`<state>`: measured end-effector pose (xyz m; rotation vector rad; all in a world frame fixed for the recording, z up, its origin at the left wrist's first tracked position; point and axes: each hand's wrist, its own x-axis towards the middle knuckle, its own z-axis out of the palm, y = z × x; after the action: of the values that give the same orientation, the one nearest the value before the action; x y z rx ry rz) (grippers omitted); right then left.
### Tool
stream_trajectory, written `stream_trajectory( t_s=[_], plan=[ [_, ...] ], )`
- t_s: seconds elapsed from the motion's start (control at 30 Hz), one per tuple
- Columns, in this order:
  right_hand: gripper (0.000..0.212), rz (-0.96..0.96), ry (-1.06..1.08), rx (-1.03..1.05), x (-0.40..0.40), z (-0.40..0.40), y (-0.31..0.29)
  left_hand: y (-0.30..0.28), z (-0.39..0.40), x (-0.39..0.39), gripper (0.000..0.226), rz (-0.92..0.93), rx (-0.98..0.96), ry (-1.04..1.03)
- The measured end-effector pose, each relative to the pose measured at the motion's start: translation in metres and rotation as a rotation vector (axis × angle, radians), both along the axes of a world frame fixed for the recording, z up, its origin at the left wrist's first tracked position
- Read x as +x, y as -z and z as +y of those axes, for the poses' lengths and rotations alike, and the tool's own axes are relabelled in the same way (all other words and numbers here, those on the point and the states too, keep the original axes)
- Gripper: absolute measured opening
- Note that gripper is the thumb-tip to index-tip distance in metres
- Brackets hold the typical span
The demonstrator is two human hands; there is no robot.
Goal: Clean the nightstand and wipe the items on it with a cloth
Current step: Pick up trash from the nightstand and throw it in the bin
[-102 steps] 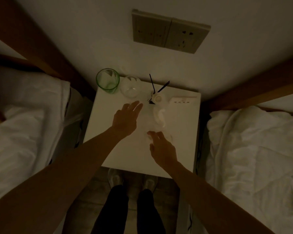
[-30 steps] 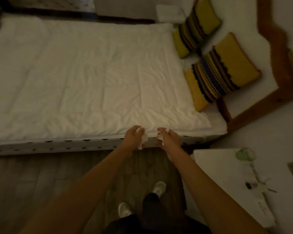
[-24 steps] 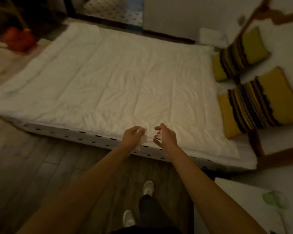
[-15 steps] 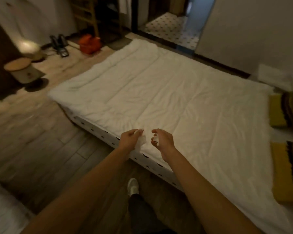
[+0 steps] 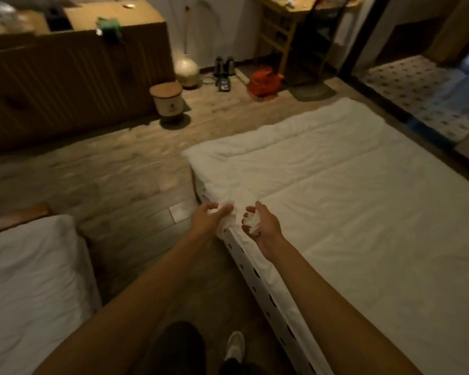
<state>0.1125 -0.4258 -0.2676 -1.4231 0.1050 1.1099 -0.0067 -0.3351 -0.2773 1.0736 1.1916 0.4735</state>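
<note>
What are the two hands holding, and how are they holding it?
Each hand holds a crumpled white wad. The left hand grips one in its fingers, a bit hanging below. The right hand cups the other in its curled fingers.

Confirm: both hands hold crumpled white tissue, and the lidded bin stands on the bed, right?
Not quite. The head view shows the lidded bin standing on the wood floor, beyond the bed. The left hand and right hand do each hold crumpled white tissue.

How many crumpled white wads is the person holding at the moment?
2: one crumpled white wad gripped in the left hand, the other wad cupped in the right hand.
</note>
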Motion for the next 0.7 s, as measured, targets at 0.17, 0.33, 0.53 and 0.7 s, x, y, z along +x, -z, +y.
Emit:
stream_trajectory(
  t_s=[0.17, 0.33, 0.53, 0.7],
  plan=[
    [0.02, -0.068, -0.222, -0.112, -0.015, 0.115, 0.004, 0.019, 0.111, -0.024, 0.036, -0.007, -0.036, -0.158],
    [0.015, -0.068, -0.277, -0.132, -0.029, 0.226, 0.012, 0.028, 0.207, -0.035, 0.028, -0.035, -0.046, -0.207],
    [0.026, -0.039, -0.296, -0.15, -0.044, 0.369, 0.015, 0.025, 0.333, -0.052, 0.026, -0.035, -0.102, -0.199],
    [0.03, -0.011, -0.277, -0.121, -0.039, 0.459, 0.022, 0.025, 0.425, -0.053, 0.028, -0.027, -0.127, -0.253]
  ],
)
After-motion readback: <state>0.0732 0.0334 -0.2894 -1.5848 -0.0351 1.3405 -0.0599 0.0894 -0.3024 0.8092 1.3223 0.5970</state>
